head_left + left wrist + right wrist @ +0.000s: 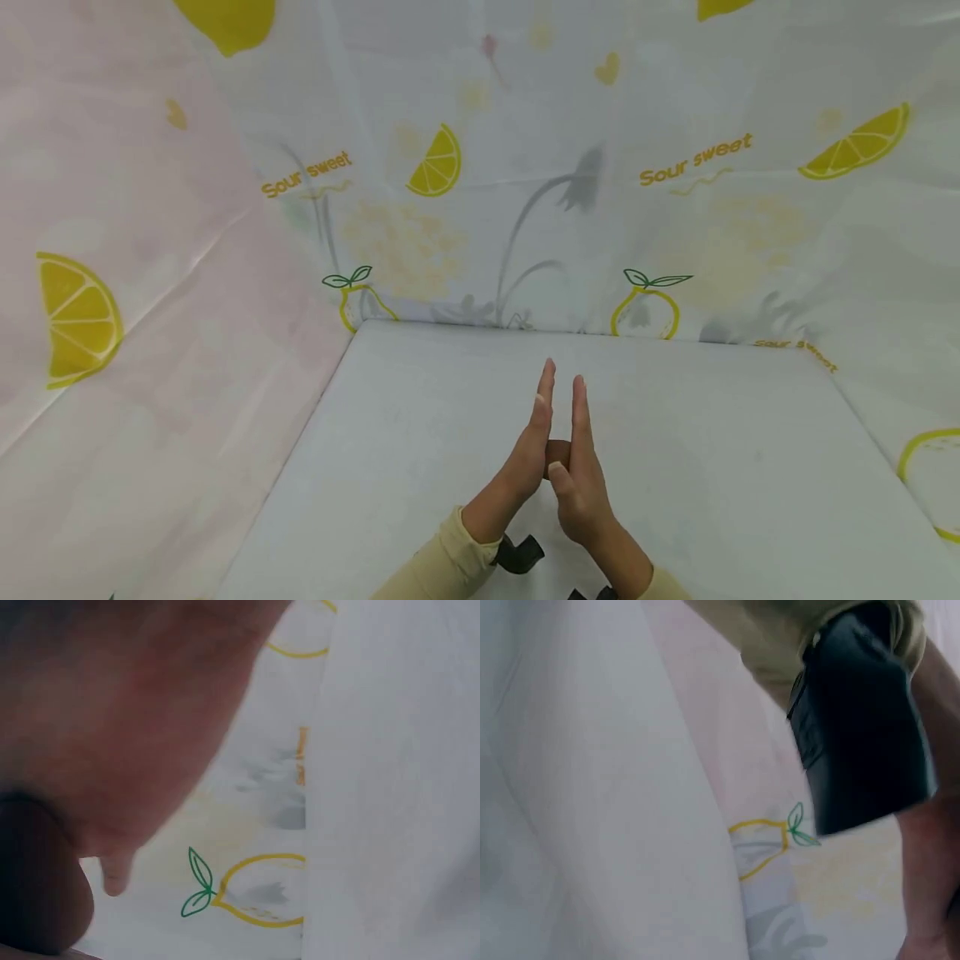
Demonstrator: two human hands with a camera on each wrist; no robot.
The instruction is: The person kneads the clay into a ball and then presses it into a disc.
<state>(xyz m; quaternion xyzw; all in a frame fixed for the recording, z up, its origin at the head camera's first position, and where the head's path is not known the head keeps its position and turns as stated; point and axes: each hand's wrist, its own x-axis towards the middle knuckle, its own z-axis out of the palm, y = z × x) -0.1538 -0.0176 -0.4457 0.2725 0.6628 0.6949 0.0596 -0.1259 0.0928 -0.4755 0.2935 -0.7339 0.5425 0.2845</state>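
My left hand [528,458] and right hand [587,492] face each other palm to palm over the white table, fingers straight and pointing forward. Between the palms sits a small brown thing [557,452], its kind unclear and mostly covered by the hands. In the left wrist view it appears as a dark, rounded, smooth-sided brown lump [41,877] at the lower left, below the blurred left hand [142,727]. At the right edge of the right wrist view, part of the left hand [926,892] shows; the brown thing cannot be made out there.
The white table [712,467] spreads around the hands. Behind and beside it hangs a pale lemon-print cloth [525,242]. A black wrist camera mount [519,555] is on the left wrist, near the beige sleeve [450,558]; it looms large in the right wrist view.
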